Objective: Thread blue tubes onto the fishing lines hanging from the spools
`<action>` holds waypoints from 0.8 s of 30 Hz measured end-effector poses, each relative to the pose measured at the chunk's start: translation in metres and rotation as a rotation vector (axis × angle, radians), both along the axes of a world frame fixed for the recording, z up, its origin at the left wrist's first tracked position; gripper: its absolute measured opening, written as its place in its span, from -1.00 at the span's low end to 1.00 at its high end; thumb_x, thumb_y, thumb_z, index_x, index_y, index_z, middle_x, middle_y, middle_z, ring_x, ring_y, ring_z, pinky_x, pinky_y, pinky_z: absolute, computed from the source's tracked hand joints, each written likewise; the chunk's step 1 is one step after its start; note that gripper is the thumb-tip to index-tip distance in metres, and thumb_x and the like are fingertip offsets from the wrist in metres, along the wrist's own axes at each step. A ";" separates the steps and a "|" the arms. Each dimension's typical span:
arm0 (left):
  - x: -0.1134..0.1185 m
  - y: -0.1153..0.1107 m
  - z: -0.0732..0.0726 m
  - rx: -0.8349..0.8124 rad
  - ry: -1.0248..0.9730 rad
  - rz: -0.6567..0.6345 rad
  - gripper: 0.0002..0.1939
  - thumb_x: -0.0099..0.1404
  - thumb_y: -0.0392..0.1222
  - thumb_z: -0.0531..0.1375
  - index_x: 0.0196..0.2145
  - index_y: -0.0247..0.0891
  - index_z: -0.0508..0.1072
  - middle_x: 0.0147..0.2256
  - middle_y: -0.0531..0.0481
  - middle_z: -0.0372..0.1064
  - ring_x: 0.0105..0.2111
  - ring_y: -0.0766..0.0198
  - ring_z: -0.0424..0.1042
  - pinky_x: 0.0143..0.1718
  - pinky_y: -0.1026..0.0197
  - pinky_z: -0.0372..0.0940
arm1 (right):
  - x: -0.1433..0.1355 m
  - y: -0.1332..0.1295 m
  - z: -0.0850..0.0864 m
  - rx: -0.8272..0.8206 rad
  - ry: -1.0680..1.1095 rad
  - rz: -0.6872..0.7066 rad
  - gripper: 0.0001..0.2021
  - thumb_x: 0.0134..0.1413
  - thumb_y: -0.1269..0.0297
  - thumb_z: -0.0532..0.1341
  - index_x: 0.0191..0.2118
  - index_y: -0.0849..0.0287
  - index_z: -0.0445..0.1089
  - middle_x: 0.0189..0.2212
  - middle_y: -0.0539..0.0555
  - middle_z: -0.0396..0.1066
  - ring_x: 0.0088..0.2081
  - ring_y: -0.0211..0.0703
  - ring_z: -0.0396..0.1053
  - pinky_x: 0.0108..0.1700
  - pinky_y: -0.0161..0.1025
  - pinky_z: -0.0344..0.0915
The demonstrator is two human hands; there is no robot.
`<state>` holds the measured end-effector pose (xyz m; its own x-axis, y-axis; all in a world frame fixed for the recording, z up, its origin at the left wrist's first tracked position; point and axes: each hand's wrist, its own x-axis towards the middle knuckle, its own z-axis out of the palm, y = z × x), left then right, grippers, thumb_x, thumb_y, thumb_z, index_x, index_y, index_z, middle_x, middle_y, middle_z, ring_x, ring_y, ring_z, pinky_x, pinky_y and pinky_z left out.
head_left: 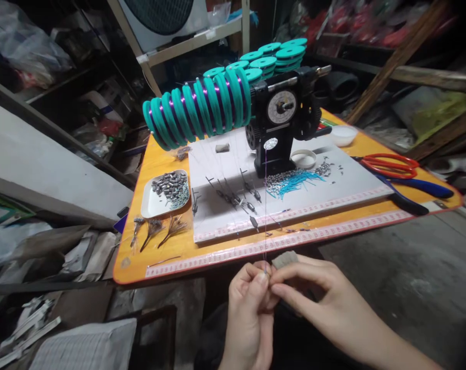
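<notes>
A thin purple fishing line (265,205) runs down from the black winding machine (273,149) to my fingertips, in front of the table's near edge. My left hand (250,308) pinches the line's lower end between thumb and forefinger, where a tiny grey piece shows. Close against it, my right hand (317,290) is closed in a pinch; what its fingertips hold is too small to make out. A grey wrap (284,259) shows at the right hand's fingers. Teal spools (198,108) wound with purple line sit in a row on the machine's shaft.
Lead sinkers fill a white tray (146,198). Several rigged sinkers (251,206) lie on a white board (213,226), near blue tubing pieces (294,183). Red-handled scissors (390,163) and blue-handled pliers (410,203) rest at right. A measuring tape (217,255) runs along the table's front edge.
</notes>
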<state>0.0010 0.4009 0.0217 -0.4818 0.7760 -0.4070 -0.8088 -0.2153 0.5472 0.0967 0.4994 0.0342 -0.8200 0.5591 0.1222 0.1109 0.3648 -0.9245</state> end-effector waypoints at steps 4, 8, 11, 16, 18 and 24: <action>0.000 0.002 0.000 0.054 -0.110 -0.163 -0.85 0.20 -0.26 0.35 -0.34 -0.44 0.52 -0.61 0.24 -0.08 -0.62 0.53 -0.22 -0.54 0.42 -0.03 | 0.020 0.005 -0.010 0.317 0.217 -0.044 -0.71 0.19 0.57 0.13 -0.10 0.09 0.46 -0.39 0.03 0.45 -0.44 -0.26 0.44 -0.42 -0.35 0.40; 0.001 0.007 0.001 0.073 -0.154 -0.266 -0.87 0.19 -0.30 0.33 -0.37 -0.46 0.51 -0.54 0.18 0.03 -0.63 0.57 -0.24 -0.55 0.42 -0.06 | 0.034 0.015 -0.010 0.669 0.252 -0.034 -0.55 0.09 0.66 0.10 0.05 0.12 0.37 -0.34 0.10 0.41 -0.33 -0.11 0.41 -0.35 -0.19 0.43; 0.004 0.008 0.005 0.039 -0.017 -0.269 -0.83 0.18 -0.23 0.34 -0.43 -0.40 0.47 -0.50 0.15 0.03 -0.62 0.57 -0.17 -0.56 0.40 -0.07 | 0.038 0.020 -0.003 0.834 0.273 -0.017 -0.59 0.11 0.62 0.09 0.05 0.16 0.36 -0.39 0.10 0.39 -0.36 -0.09 0.37 -0.40 -0.16 0.40; 0.002 0.001 0.019 -0.107 0.781 -0.034 -0.78 0.20 -0.22 0.32 -0.53 -0.30 0.40 -0.35 0.02 0.18 -0.44 0.41 0.21 -0.51 0.38 0.12 | 0.041 0.022 0.009 0.804 0.182 0.153 -0.73 0.21 0.52 0.11 -0.07 0.12 0.44 -0.47 0.03 0.40 -0.43 -0.13 0.37 -0.46 -0.17 0.35; -0.003 -0.005 0.024 -0.133 1.116 0.025 -0.87 0.23 -0.32 0.25 -0.48 -0.26 0.43 -0.35 0.03 0.20 -0.50 0.44 0.21 -0.59 0.41 0.12 | 0.039 0.022 0.014 0.764 0.166 0.195 -0.77 0.21 0.47 0.14 -0.08 0.09 0.46 -0.47 0.02 0.41 -0.43 -0.12 0.37 -0.47 -0.17 0.36; -0.020 -0.022 0.034 -0.121 1.655 0.091 -0.80 0.21 -0.50 0.19 -0.28 -0.24 0.43 -0.30 0.04 0.23 -0.63 0.54 0.11 -0.69 0.41 0.14 | 0.015 0.029 0.041 0.685 0.204 0.243 -0.81 0.28 0.43 0.10 -0.12 0.13 0.44 -0.33 0.08 0.47 -0.30 -0.12 0.41 -0.29 -0.20 0.42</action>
